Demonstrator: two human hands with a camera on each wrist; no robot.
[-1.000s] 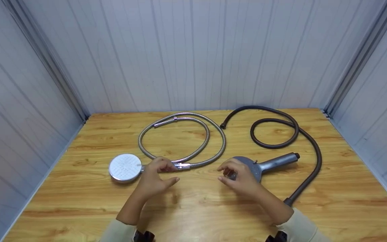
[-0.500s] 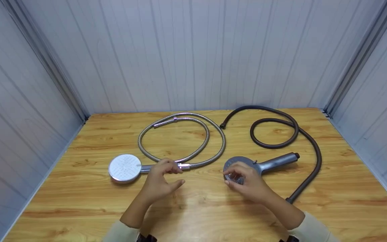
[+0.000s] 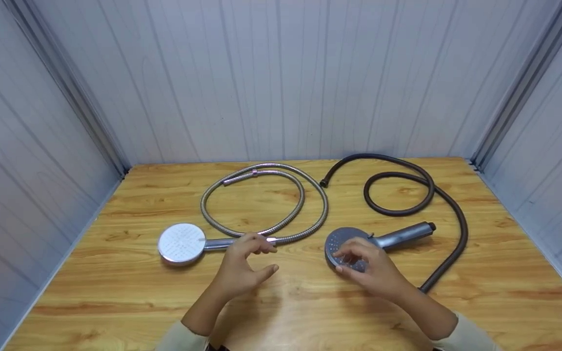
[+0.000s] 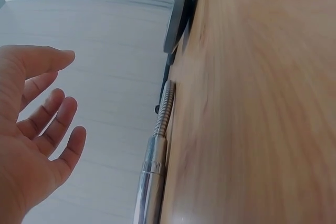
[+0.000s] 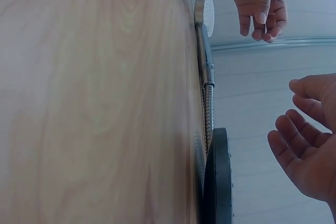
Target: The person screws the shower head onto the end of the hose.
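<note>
A chrome shower head [image 3: 181, 243] with a white face lies on the left of the wooden table, joined to a coiled silver metal hose [image 3: 326, 207]. Over its handle hovers my left hand [image 3: 242, 270], fingers loosely bent, thumb apart, holding nothing. On the right lies a dark grey shower head [image 3: 338, 240], its handle pointing right and its threaded end bare. My right hand [image 3: 372, 270] hangs above its face and hides part of it; that hand is empty too, fingers relaxed. In both wrist views, a gap shows between the hands and the things below.
A black hose [image 3: 462, 229] loops across the right side of the table [image 3: 130, 292], its near end partly hidden by the right forearm. Pale panel walls [image 3: 281, 83] close in the back and both sides.
Both hands have drifted to the right and slightly toward the person, uncovering more of the chrome handle and the grey shower head's face. The shower heads and hoses have stayed put.
</note>
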